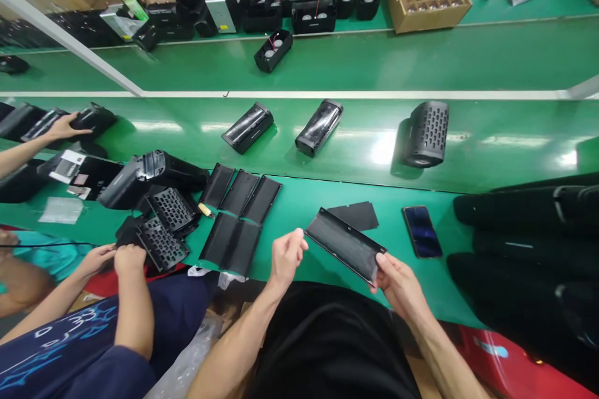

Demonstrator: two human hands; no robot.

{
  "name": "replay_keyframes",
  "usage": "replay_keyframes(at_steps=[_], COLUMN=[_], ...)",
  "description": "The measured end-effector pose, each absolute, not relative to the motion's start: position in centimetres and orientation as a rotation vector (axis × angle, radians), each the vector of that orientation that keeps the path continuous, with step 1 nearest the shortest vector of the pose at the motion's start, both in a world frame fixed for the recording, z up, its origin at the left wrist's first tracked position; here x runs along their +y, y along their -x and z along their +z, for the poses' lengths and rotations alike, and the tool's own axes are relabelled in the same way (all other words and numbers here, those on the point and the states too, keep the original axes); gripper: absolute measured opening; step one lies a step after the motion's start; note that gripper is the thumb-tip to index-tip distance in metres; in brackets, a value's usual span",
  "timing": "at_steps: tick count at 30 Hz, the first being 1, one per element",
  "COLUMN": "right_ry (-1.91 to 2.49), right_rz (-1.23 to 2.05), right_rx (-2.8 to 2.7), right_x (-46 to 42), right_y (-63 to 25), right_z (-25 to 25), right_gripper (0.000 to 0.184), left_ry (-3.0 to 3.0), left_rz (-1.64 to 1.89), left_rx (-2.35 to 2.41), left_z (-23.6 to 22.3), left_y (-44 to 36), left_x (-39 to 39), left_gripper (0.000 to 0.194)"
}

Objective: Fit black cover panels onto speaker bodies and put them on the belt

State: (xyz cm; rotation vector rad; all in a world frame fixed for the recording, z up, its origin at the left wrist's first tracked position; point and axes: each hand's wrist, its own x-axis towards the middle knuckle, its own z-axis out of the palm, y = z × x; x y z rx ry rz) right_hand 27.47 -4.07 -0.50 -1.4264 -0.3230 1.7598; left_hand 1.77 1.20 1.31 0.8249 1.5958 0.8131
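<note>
My right hand [395,277] grips the right end of a black curved speaker panel [346,244], thumb on its upper face and fingers beneath. The panel is tilted above the green table, its hollow side facing up. Just off its left end is my left hand [286,259], fingers curled into a pinch; whatever lies between the fingertips is too small to make out. Partly under the panel lies a flat black sheet [360,215]. Several similar black panels [241,193] lie in two rows to the left of my left hand.
A phone [422,232] lies to the right, beside large dark objects [528,255]. Black speakers [319,128] stand on the green belt [365,162] ahead. To the left, a co-worker's hands [128,259] are at perforated grilles [161,243]. A yellow-handled cutter [206,210] lies near the panels.
</note>
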Motion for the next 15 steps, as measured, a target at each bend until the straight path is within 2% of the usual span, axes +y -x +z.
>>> replay_keyframes(at_steps=[6,10,15], right_ry=[1.381,1.4,1.556], right_rz=[1.961,2.052,1.938], right_rx=[-0.278,-0.328,-0.431], right_x=[-4.3,-4.2,-4.0], right_y=[-29.4,-29.7,-29.7], right_z=[0.6,1.0,1.1], right_gripper=[0.05,0.052,0.059], left_ry=[-0.576,-0.668,-0.764], left_rz=[0.53,0.444,0.449], left_rx=[1.305,1.177,1.171], left_z=[0.4,-0.1,-0.2], left_y=[0.2,-0.3,-0.3], left_x=[2.8,2.1,1.1], left_gripper=[0.066,0.057,0.051])
